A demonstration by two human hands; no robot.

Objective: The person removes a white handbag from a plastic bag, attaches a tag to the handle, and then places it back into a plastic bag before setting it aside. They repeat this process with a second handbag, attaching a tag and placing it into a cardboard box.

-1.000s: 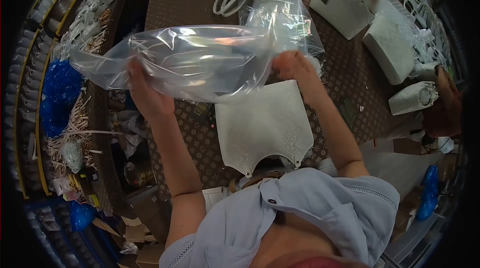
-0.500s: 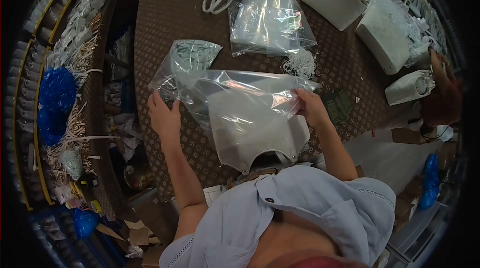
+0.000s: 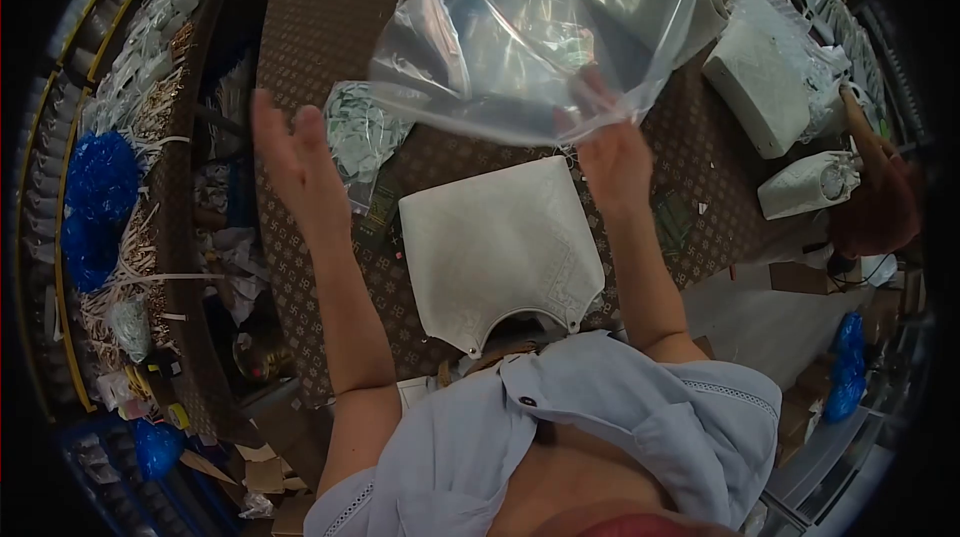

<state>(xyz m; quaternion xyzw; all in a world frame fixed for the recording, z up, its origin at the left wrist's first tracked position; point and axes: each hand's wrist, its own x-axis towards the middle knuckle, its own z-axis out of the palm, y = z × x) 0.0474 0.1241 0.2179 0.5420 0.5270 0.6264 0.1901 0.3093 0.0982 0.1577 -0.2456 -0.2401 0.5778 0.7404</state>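
One clear, limp plastic bag [image 3: 500,47] hangs above the brown patterned table [image 3: 290,27]; likely light and slippery, best taken by its rim. Right hand [image 3: 615,162] meets its near edge; grip blurred, cannot tell. Left hand [image 3: 308,172]: spread, empty. One white embossed handbag [image 3: 500,247] lies nearer the body. One clear packet of pale sachets [image 3: 365,142], beside the left hand, likely crowds that side.

White bag [image 3: 500,252], stepped pattern near its edge; colourless plastic [image 3: 480,72]; brown counter [image 3: 310,12], pale motifs; grey-blue shirt [image 3: 430,437]!

Left grip [image 3: 308,175] spread, both forearms [image 3: 350,312] forward
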